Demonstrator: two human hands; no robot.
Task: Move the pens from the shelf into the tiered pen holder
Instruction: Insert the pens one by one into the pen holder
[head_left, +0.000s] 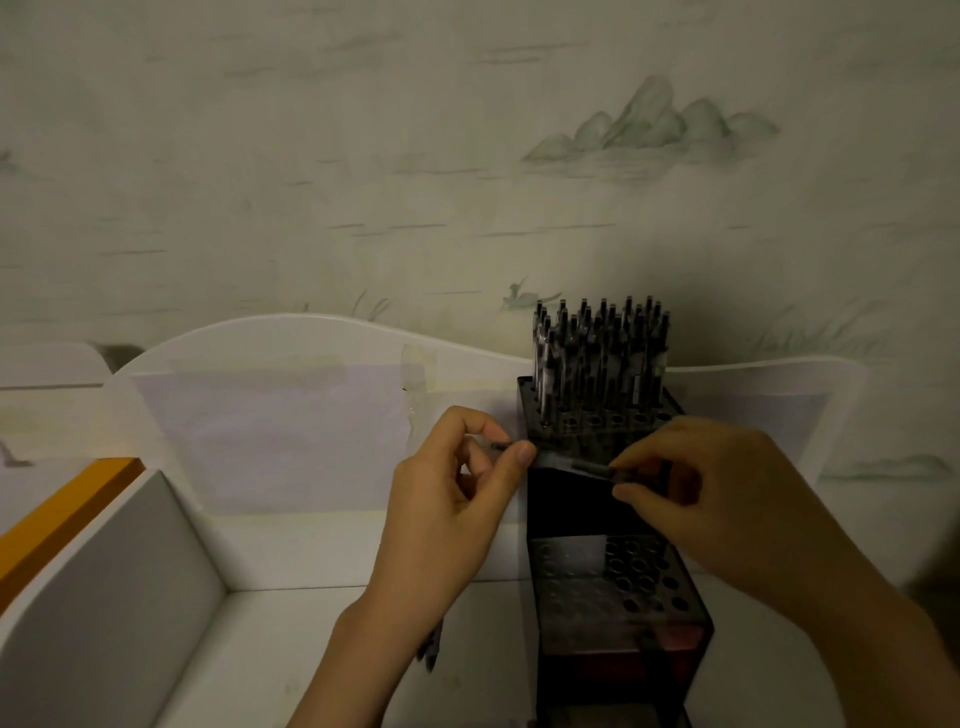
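A black tiered pen holder stands on the white shelf, right of centre. Its top tier at the back is packed with several upright dark pens; the lower front tier shows open round holes. One pen in a clear wrapper lies level above the holder's middle step. My left hand pinches its left end between thumb and forefinger. My right hand pinches its right end. More dark pens peek out below my left wrist.
The shelf has a white curved back panel with taped paper, and a grey-white side wall at left. An orange strip runs along the far left. A painted wall rises behind.
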